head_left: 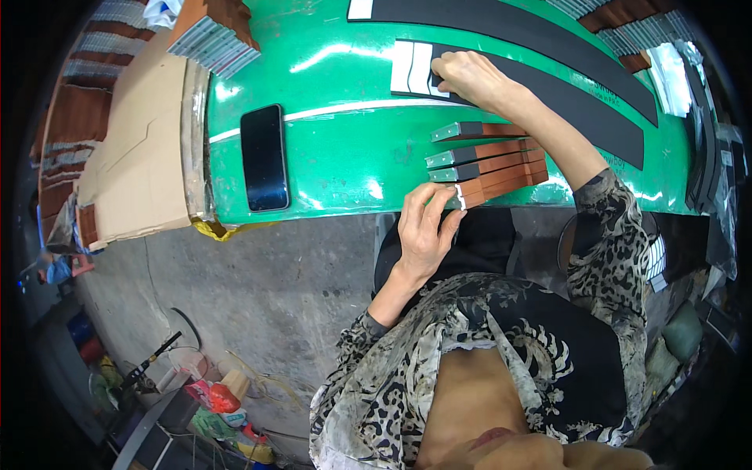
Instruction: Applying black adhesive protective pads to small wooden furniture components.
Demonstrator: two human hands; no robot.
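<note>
Phone (265, 157), a slim black slab with a glossy face and rounded corners, is serving as the landmark, lying flat on a shiny, smooth green tabletop (337, 164). Roughly level with the phone and well to its right, slender reddish-brown blocks are sitting side by side, their grain looking woody and their left ends showing flat silvery-grey faces. The left hand (425, 231), right of the phone and slightly nearer the person, is grasping the nearest block (505, 185) by its end; fingers and thumb are closing about it, a small white piece showing at the tips. The other blocks (501, 150) are lying just beyond that one. The right hand (474, 78), right of the phone and farther out, is resting with bent fingers on a long, flat, matte charcoal strip (572, 113), by its smooth white end piece (411, 66); cannot tell whether that grip is pinching anything, the fingertips being hidden. A second dark strip (517, 22) is stretching farther beyond the phone, gently curved in this view. Left of the phone, dull tan cardboard (141, 149) is covering the side; beyond the phone and leftward, a stack (213, 39) of brown, grey-ended pieces is standing.
</note>
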